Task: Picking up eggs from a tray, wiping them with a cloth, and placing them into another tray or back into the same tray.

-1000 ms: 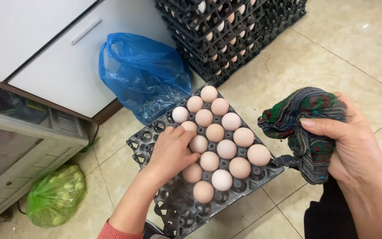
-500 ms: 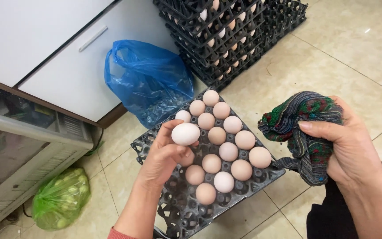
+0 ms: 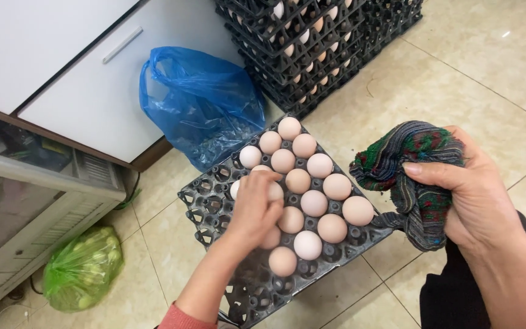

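Black plastic egg tray (image 3: 211,204) on beige floor tiles (image 3: 458,79), loaded with pale tan eggs (image 3: 321,195) in rows across its far side, near cells bare. Left hand (image 3: 255,207) palm-down over tray's left part, fingers curled round one whitish egg (image 3: 273,190), only edges of it visible past knuckles. Right hand (image 3: 467,192) well apart to right of tray, closed tight on bunched striped cloth of green, red and grey (image 3: 412,161), loose end hanging just beside tray's right corner. Behind tray: crumpled blue plastic bag (image 3: 205,106) against white cabinet door (image 3: 98,91); stack of black egg crates (image 3: 318,42) with more eggs inside. Lower left: green plastic bag (image 3: 83,268) beside grey appliance (image 3: 25,201).
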